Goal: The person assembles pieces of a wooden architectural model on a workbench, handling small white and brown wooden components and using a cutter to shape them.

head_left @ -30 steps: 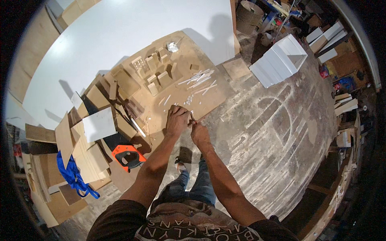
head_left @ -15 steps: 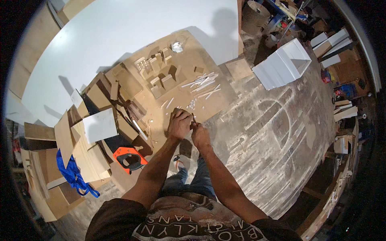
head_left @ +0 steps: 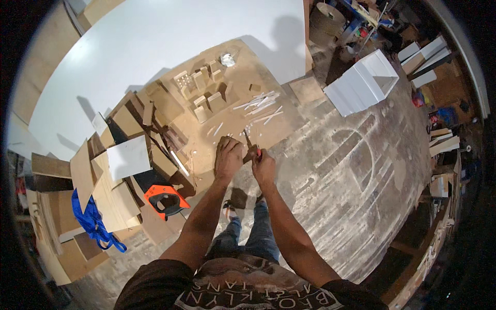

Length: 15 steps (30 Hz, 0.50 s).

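Observation:
My left hand (head_left: 229, 158) rests at the near edge of a brown board (head_left: 274, 124), fingers bent and together over something I cannot make out. Just right of it, my right hand (head_left: 263, 168) grips a slim cutter with a red handle (head_left: 259, 153), its dark blade pointing forward over the board. Small white bits (head_left: 248, 127) lie beyond the blade, with a pile of white sticks (head_left: 260, 103) farther back. Small upright wooden blocks (head_left: 200, 81) and a crumpled silvery lump (head_left: 227, 60) sit at the back.
An orange-handled saw (head_left: 166, 200) lies among wooden offcuts (head_left: 126, 121) and a blue strap bundle (head_left: 95, 222) at left. Behind is a large white panel (head_left: 113, 46). A white box-like object (head_left: 361, 82) stands at right on the scuffed concrete floor (head_left: 341, 206); clutter lines the far right.
My right hand has moved slightly right and forward from beside my left fingers, and the cutter's blade and red handle now show. My left hand has shifted slightly up.

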Each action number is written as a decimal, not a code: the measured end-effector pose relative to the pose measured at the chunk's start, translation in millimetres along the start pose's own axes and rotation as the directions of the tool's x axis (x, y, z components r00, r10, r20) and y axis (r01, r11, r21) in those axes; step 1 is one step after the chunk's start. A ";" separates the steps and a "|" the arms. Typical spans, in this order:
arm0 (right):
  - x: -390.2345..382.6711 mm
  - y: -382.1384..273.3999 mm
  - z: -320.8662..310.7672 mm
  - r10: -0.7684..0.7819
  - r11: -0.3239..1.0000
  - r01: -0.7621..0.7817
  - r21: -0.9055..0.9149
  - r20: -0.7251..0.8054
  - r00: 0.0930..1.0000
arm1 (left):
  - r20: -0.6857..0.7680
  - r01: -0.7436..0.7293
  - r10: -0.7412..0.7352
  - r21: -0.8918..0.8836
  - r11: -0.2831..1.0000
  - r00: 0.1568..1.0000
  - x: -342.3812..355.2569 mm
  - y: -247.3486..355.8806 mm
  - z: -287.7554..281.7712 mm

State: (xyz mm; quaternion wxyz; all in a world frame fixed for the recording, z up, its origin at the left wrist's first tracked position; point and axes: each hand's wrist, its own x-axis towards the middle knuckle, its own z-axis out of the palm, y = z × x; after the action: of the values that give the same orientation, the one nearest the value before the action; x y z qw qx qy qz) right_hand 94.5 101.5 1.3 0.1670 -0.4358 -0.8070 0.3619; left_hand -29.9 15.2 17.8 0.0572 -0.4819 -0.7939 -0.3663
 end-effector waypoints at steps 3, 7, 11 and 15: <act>19.7 -13.0 -0.2 -0.114 0.993 0.113 -0.020 -0.077 0.991 | -0.002 0.011 -0.011 0.018 1.000 1.000 0.4 0.0 -0.6; 41.6 -11.9 0.4 -0.078 0.994 0.075 -0.079 -0.036 0.996 | -0.003 0.029 -0.029 0.007 1.000 1.000 -1.3 2.8 1.3; 64.5 -8.8 -6.3 -0.114 0.993 0.111 -0.037 -0.106 0.988 | 0.028 0.033 -0.034 0.032 0.999 0.999 -4.6 -2.6 4.0; 65.5 -16.9 1.6 -0.226 0.972 0.228 0.054 -0.052 0.973 | 0.047 0.051 -0.052 0.028 0.998 0.998 -4.0 1.3 2.3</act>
State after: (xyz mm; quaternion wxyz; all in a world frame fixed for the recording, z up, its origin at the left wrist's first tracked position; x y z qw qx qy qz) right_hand 46.8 148.7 9.5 0.2387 -0.3436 -0.8363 0.3545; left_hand -26.1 14.2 15.1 0.0351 -0.4691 -0.8120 -0.3455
